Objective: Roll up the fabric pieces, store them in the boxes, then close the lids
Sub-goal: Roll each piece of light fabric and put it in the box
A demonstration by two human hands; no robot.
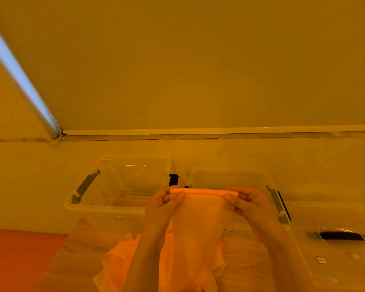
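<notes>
The fabric piece (200,216) hangs between both hands, its rolled top edge running left-right; left hand (163,204) and right hand (248,202) each pinch an end, seemingly equally near.

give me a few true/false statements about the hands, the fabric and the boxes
1. Both hands hold the fabric by its rolled top edge. True: the left hand and right hand pinch its two ends.
2. The left box has its lid on. False: it is open on top.
3. The fabric already lies in the right box. False: it is held up in front of the boxes.
4. More fabric lies on the table below the hands. True.
5. A lid with a dark handle lies to the right. True.
</notes>
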